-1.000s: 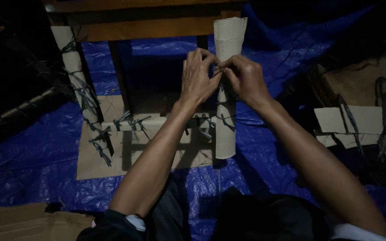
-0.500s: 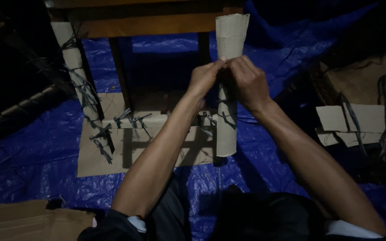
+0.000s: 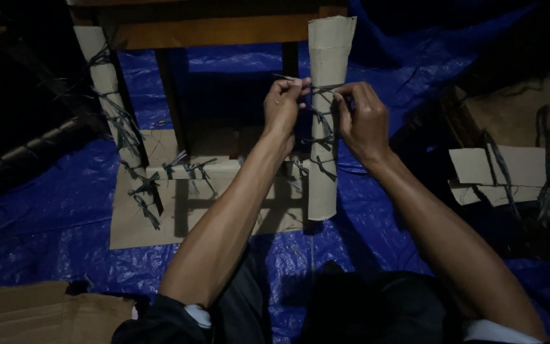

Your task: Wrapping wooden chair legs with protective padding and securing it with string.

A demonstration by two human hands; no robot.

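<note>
Blue tarp (image 3: 46, 216) spread across floor, filling most of frame. Flat cardboard sheet (image 3: 138, 226) lying on it at centre left, under furniture frame. Second cardboard-wrapped leg (image 3: 100, 70) at upper left, dark twine knots trailing down it. Wooden crossbar (image 3: 214, 32) along top edge. Cardboard pieces with twine loops (image 3: 517, 175) at right edge. Brown cardboard slab (image 3: 27, 315) in lower left corner. Upper right corner too dark to read.

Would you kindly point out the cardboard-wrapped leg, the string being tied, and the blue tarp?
Cardboard-wrapped leg (image 3: 330, 44), head view, on its upper wrap.
String (image 3: 323, 88), head view, on the stretch between the two hands.
Blue tarp (image 3: 52, 216), head view, on a bare patch at left.
</note>
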